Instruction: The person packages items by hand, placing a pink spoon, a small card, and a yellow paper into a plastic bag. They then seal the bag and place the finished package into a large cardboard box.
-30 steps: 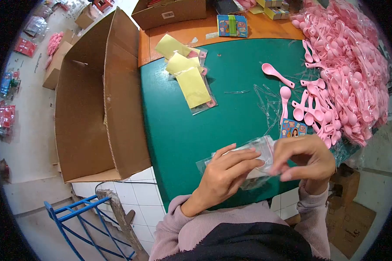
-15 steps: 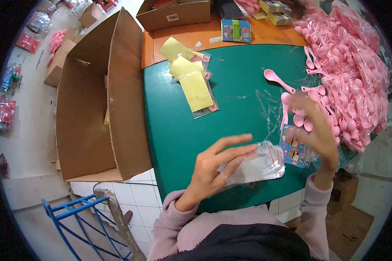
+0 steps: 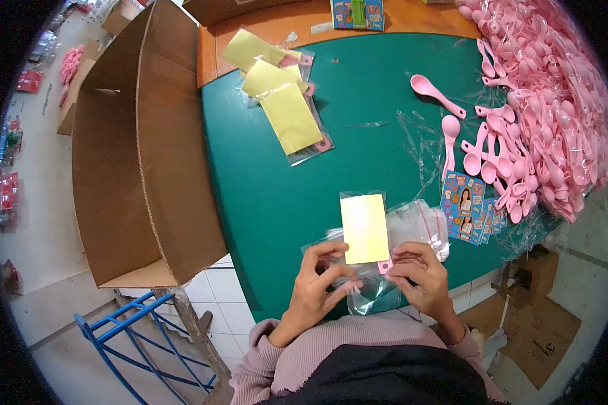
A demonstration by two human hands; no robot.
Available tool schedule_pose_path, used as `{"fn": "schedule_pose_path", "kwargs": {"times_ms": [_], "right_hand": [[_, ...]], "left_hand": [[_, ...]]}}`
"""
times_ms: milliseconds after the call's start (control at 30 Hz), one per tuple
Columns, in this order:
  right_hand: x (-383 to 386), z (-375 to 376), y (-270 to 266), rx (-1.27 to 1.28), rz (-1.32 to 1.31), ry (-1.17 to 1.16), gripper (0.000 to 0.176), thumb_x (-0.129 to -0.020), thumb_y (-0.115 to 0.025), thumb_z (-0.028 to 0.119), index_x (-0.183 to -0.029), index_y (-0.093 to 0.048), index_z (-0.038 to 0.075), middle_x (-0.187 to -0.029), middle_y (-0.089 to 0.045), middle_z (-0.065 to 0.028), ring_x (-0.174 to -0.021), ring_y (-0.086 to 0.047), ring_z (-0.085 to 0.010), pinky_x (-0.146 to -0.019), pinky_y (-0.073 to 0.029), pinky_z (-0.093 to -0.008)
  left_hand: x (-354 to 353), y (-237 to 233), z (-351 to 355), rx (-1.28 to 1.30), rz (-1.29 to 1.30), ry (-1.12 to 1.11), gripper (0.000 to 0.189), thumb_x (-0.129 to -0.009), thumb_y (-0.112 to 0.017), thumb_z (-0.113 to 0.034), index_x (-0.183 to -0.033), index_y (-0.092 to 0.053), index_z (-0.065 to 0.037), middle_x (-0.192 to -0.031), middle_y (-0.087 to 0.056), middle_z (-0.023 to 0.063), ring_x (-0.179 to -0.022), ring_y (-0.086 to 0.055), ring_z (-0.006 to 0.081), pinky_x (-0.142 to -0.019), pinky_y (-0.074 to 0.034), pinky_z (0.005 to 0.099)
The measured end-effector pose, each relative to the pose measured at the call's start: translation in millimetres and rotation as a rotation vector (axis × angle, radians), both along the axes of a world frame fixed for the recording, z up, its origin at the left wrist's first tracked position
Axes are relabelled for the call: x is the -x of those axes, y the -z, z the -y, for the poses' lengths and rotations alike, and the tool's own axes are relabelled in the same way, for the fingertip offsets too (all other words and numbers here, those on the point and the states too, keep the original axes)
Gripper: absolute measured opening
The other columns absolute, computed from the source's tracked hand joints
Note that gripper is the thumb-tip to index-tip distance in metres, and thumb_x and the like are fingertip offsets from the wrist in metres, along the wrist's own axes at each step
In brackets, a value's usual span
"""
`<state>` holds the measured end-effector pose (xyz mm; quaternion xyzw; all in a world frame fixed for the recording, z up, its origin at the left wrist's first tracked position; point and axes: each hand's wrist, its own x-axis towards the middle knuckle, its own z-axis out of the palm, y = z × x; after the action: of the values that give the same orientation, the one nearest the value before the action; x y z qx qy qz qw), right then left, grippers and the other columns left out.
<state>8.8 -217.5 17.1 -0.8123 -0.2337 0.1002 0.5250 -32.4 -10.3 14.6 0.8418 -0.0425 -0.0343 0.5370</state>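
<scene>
Both hands hold a small clear plastic bag (image 3: pixel 373 295) above the near edge of the green table. Inside it are a yellow card (image 3: pixel 365 228) and a pink spoon, of which only the handle end (image 3: pixel 384 267) shows. My left hand (image 3: pixel 323 278) pinches the bag's left side, while my right hand (image 3: pixel 420 275) grips the right side beside the spoon handle. The bag's loose end hangs toward my body. Just behind my right hand lies a pile of clear bags (image 3: pixel 422 228). Blue printed cards (image 3: pixel 463 206) are fanned out to its right.
Several filled bags with yellow cards (image 3: pixel 292 120) overlap at the table's far left. A big heap of pink spoons (image 3: pixel 554 115) covers the right side; a single spoon (image 3: pixel 438 96) lies apart. An open cardboard box (image 3: pixel 175 155) stands at the left edge, above a blue metal frame (image 3: pixel 128 324).
Both hands have come together at the near edge and now hold a bag with a yellow card and spoon. My right hand has left the spoons and printed cards. The view has shifted slightly.
</scene>
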Motion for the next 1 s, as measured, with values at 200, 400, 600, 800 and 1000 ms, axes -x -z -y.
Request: {"fn": "schedule_pose_path", "kwargs": {"times_ms": [200, 400, 600, 800, 1000], "right_hand": [[1, -5, -7, -0.105, -0.413, 0.053, 0.010, -0.075, -0.062, -0.004, -0.084, -0.058, -0.001, -0.104, -0.048, -0.0132, -0.088, -0.058, -0.0181, -0.075, -0.050, -0.0269], [9, -16, 3, -0.445, -0.779, 0.194, 0.007, -0.083, -0.054, -0.003, -0.089, -0.051, -0.005, -0.090, -0.055, -0.0098, -0.084, -0.057, -0.0120, -0.072, -0.050, -0.0243], [8, -29, -3, -0.354, -0.754, 0.370, 0.015, -0.083, -0.055, -0.003, -0.095, -0.046, -0.004, -0.085, -0.056, -0.0083, -0.079, -0.059, -0.0110, -0.070, -0.049, -0.0224], [6, -32, -3, -0.305, -0.660, 0.415, 0.017, -0.081, -0.057, -0.004, -0.093, -0.045, -0.003, -0.085, -0.057, -0.0094, -0.080, -0.059, -0.0113, -0.069, -0.050, -0.0223], [4, -34, -5, -0.275, -0.631, 0.377, 0.020, -0.080, -0.059, -0.005, -0.098, -0.050, -0.004, -0.082, -0.058, -0.0086, -0.078, -0.060, -0.0110, -0.067, -0.050, -0.0223]], "left_hand": [[0, -6, 2, -0.036, 0.015, -0.097, 0.020, -0.064, -0.076, -0.013, -0.075, -0.062, -0.005, -0.106, -0.049, 0.0112, -0.091, -0.053, 0.0210, -0.071, -0.048, 0.0304], [-4, -9, 0, 0.175, -0.381, -0.042, 0.015, -0.070, -0.071, -0.008, -0.077, -0.061, -0.001, -0.093, -0.053, 0.0086, -0.076, -0.057, 0.0147, -0.066, -0.048, 0.0260], [-1, -5, 1, 0.246, -0.354, -0.141, 0.008, -0.078, -0.064, -0.003, -0.081, -0.059, 0.001, -0.090, -0.054, 0.0047, -0.074, -0.054, 0.0078, -0.065, -0.047, 0.0213], [4, -3, 10, 0.489, -0.428, -0.369, 0.013, -0.080, -0.061, -0.002, -0.084, -0.049, 0.002, -0.086, -0.052, 0.0042, -0.077, -0.056, 0.0098, -0.066, -0.050, 0.0228], [9, 10, 7, 0.611, -0.318, -0.214, 0.009, -0.083, -0.055, 0.003, -0.083, -0.047, 0.001, -0.087, -0.051, 0.0045, -0.080, -0.055, 0.0099, -0.067, -0.048, 0.0221]]}}
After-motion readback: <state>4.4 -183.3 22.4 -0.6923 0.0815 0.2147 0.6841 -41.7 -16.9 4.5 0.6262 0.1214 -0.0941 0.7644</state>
